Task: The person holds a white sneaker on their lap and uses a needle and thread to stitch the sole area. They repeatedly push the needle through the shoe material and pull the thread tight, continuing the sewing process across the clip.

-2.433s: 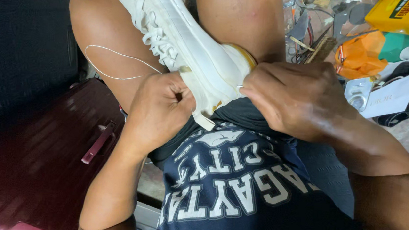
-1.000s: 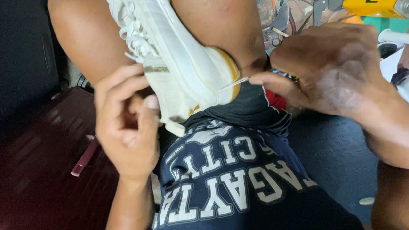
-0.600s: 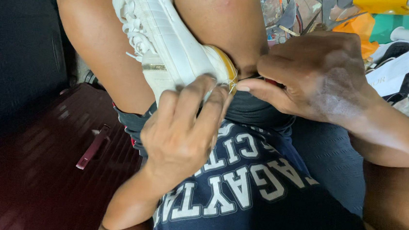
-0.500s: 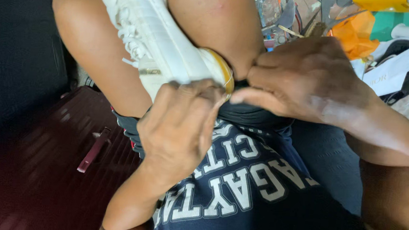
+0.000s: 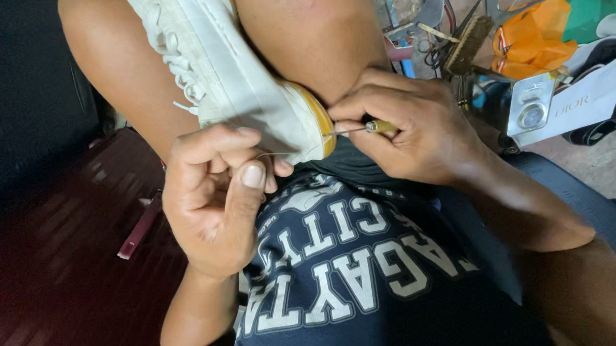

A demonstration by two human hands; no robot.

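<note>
A white laced sneaker with a yellowish sole edge is clamped between my bare knees, toe end toward my belly. My right hand grips a wooden-handled awl whose thin metal point is pushed into the sole edge at the toe. My left hand sits just under the toe, thumb and fingers pinched on a thin white thread that runs to the sole. I wear a dark blue shirt with white letters.
A dark red case lies at the lower left beside a black surface. At the upper right sit cluttered tools, a brush, an orange bag and a white box.
My left hand has dropped from the toe and now pinches the thread below it. My right hand has brought the awl point into the sole edge. The view moved closer.
</note>
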